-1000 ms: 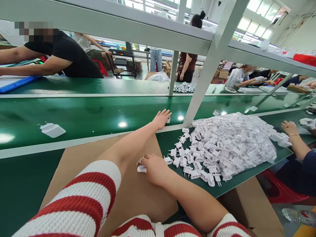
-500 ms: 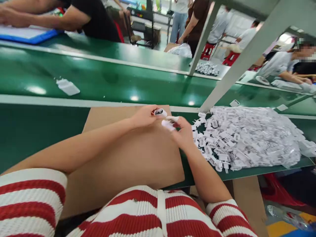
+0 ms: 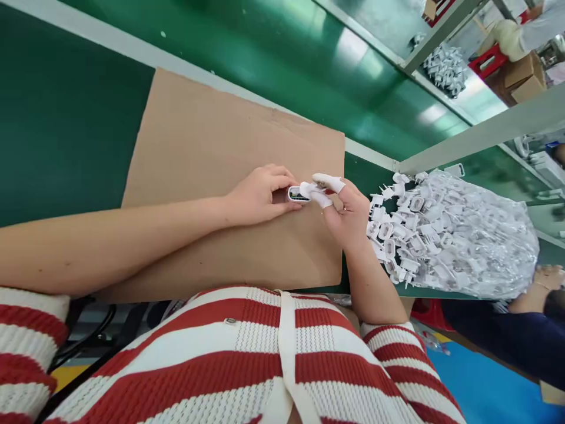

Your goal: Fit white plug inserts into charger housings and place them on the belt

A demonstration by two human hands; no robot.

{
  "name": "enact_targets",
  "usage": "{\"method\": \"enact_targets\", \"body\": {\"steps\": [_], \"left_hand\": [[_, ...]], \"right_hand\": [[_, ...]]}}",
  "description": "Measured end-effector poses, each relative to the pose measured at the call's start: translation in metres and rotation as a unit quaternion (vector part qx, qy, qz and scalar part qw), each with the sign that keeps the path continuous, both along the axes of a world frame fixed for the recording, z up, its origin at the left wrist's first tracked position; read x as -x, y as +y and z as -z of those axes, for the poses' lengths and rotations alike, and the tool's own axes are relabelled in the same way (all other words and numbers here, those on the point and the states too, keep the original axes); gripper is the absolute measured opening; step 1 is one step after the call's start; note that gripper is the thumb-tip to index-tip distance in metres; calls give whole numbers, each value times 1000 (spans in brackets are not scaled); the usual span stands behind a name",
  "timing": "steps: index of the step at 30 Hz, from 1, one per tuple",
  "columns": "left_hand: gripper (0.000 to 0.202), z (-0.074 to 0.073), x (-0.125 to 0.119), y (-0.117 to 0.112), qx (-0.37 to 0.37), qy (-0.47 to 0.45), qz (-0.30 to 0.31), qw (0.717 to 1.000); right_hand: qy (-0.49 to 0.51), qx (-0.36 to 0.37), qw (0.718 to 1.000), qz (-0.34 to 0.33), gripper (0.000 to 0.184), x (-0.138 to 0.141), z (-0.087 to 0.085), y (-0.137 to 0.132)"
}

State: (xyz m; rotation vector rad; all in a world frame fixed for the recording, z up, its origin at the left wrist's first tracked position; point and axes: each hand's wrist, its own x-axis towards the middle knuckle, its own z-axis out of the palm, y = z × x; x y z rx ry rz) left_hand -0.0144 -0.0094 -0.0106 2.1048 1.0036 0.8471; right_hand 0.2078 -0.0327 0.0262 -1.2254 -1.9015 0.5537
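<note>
My left hand (image 3: 260, 197) is closed around a white charger housing (image 3: 292, 191), its open end facing right with dark and green parts showing inside. White coverings sit on the thumb and a finger of my right hand (image 3: 348, 212). Those covered fingertips pinch a small white plug cap (image 3: 305, 189) at the housing's open end; the fingers partly hide it, and I cannot tell how far it sits in. Both hands are above a brown cardboard sheet (image 3: 198, 135). Just right of my right hand lies a pile of loose white plug caps (image 3: 408, 235), some with pins showing.
A clear plastic bag (image 3: 494, 235) full of white parts lies beside the pile. A grey metal post (image 3: 472, 129) slants over the green bench. Farther back are more white parts (image 3: 445, 68) and a red stool (image 3: 488, 62). Another person's arm (image 3: 536, 288) reaches in at right.
My view has tilted down and turned. My right hand has brought the plug cap from beside the housing up to its open end. My left hand still holds the housing.
</note>
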Motion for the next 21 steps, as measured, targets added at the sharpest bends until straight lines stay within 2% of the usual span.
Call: {"method": "enact_targets", "body": {"steps": [4, 10, 15, 21], "left_hand": [[41, -1, 2, 1, 8, -9, 0, 1000], [39, -3, 2, 1, -2, -6, 9, 1000], [39, -1, 2, 1, -10, -20, 6, 1000], [37, -2, 2, 2, -3, -12, 8, 1000]], "right_hand": [[-93, -74, 992, -31, 27, 5, 0, -2], [-141, -83, 985, -53, 30, 8, 4, 1], [-162, -125, 977, -64, 27, 9, 1, 2], [-183, -81, 978, -67, 27, 12, -4, 2]]}}
